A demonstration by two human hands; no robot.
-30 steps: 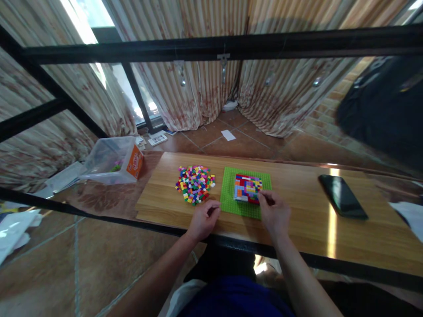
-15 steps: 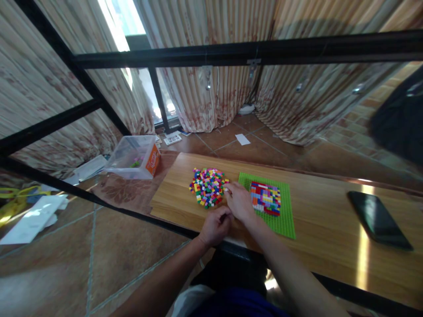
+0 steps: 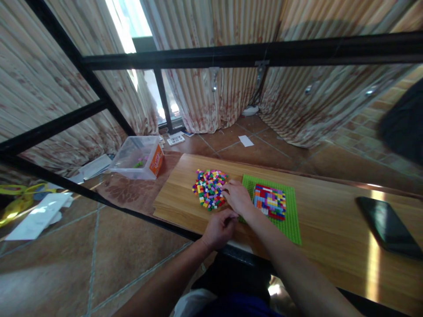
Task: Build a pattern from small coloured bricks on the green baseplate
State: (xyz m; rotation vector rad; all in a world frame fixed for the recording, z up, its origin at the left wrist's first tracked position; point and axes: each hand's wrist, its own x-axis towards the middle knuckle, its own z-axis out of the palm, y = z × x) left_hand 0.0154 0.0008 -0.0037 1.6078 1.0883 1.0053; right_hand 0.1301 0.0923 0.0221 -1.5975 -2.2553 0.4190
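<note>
A heap of small multicoloured building bricks (image 3: 209,188) lies on the wooden tabletop. At its right edge, my right hand (image 3: 238,198) has its fingertips drawn together against the bricks; whatever they pinch is too small to make out. My left hand (image 3: 218,230) rests near the table's front edge, just below the right one, fingers curled and thumb pressed to the forefinger. What it holds, if anything, is hidden. To the right lies a green baseplate (image 3: 292,211), partly covered by a built patch of coloured bricks (image 3: 269,201). My right wrist passes by the patch's left side.
A dark phone or tablet (image 3: 390,226) lies toward the table's right end. Beyond the left end stands a clear plastic box (image 3: 132,154) with an orange label and a few pieces inside. Black metal bars (image 3: 211,57) cross in front of the curtains. Papers lie on the tiled floor.
The view has shifted slightly, so everything sits a little further right. My right fingertips have moved slightly into the edge of the brick heap. My left hand keeps its curled pose.
</note>
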